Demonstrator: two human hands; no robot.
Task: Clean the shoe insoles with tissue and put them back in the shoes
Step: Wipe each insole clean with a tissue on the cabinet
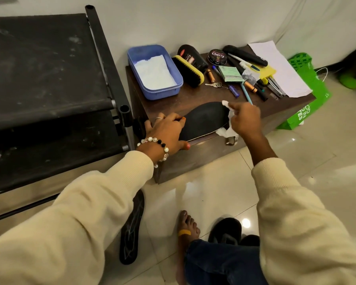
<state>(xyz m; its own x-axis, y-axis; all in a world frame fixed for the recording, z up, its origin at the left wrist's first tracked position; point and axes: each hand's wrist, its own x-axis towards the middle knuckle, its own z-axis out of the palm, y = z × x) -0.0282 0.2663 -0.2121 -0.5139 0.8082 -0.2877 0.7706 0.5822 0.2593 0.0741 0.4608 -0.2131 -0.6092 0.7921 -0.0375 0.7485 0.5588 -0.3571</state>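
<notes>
Left hand (167, 132) grips insole (203, 120) heel on wooden box (193, 161); right hand (244, 119) pinches tissue (226, 128) at its toe. Insoles: two; second insole (132, 229) on floor below box.

Both arms are in cream, fine-ribbed knit sleeves (103, 204) with snug cuffs that stop at the wrists. The left hand (165, 133) has a thin silver ring (158, 118) on one finger, plus a beaded bracelet (156, 146) at the wrist mixing pearly white, clear and a few black beads. Lower down there's dark blue denim (224, 262) and a bare foot (186, 229) with a yellow plaster across it.
</notes>
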